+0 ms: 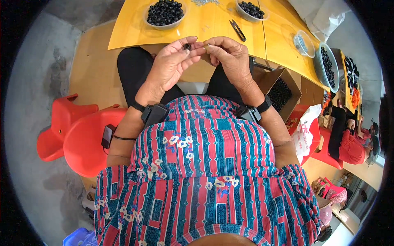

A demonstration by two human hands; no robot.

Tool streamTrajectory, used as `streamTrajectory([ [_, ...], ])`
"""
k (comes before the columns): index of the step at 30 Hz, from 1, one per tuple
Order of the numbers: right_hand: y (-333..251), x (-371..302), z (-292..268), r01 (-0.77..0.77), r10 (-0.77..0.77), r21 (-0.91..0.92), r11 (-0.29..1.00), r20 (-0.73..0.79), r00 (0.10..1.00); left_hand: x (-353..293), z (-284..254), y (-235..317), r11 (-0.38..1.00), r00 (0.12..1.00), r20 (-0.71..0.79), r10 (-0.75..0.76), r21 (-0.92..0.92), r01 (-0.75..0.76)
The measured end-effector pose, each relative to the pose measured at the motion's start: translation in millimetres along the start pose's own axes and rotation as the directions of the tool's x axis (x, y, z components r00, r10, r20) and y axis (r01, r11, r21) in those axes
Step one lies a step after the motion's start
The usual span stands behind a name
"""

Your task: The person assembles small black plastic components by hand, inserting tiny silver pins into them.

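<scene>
My left hand [168, 63] is raised just in front of the table edge, palm turned up. Its thumb and fingers hold a small black ring-shaped part [187, 46]. Close beside it, the thumb and forefinger of my right hand [233, 59] are pinched together, and their tips come up to the left fingertips. Whatever sits in that pinch is too small to name. Beyond my hands, a clear bowl [165, 27] heaped with similar black parts [164, 13] stands on the yellow table [205, 29]. Black thread snips [237, 30] lie on the table to the right.
Another bowl of black parts [251, 10] stands farther back. Small clear pieces [204, 2] lie at the far edge. Rightward are a small clear tub [304, 44], a large bowl [327, 67] and a cardboard box [269, 82]. Red chairs [88, 141] stand left; other people sit far right.
</scene>
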State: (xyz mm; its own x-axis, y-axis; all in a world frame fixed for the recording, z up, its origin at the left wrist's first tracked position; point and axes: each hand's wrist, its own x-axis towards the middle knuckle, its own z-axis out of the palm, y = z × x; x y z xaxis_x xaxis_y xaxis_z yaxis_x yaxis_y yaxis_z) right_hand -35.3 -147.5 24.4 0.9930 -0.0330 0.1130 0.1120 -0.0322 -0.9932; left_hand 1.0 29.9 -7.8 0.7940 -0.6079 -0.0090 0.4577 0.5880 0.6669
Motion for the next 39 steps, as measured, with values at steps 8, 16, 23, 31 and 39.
streamTrajectory([
  [8,3,-4,-5,-0.016,0.020,0.071,0.997,-0.055,0.998,-1,-2,0,0.995,0.995,0.092,0.032,-0.093,-0.023],
  [16,0,-6,-3,0.003,0.006,0.104,0.995,-0.082,0.997,-2,-11,-5,0.967,0.992,0.123,0.017,-0.255,0.015],
  [23,1,-5,-7,-0.020,0.024,0.053,0.998,-0.089,0.996,1,-7,-2,0.926,0.998,0.057,0.017,-0.378,0.006],
  [31,4,-2,-8,-0.030,0.040,0.100,0.995,-0.099,0.994,0,-6,-1,0.921,0.999,-0.008,0.049,-0.387,-0.048],
  [39,1,-4,-5,-0.006,0.016,0.098,0.995,-0.095,0.995,-1,-10,-3,0.945,0.999,0.028,0.033,-0.327,-0.022],
])
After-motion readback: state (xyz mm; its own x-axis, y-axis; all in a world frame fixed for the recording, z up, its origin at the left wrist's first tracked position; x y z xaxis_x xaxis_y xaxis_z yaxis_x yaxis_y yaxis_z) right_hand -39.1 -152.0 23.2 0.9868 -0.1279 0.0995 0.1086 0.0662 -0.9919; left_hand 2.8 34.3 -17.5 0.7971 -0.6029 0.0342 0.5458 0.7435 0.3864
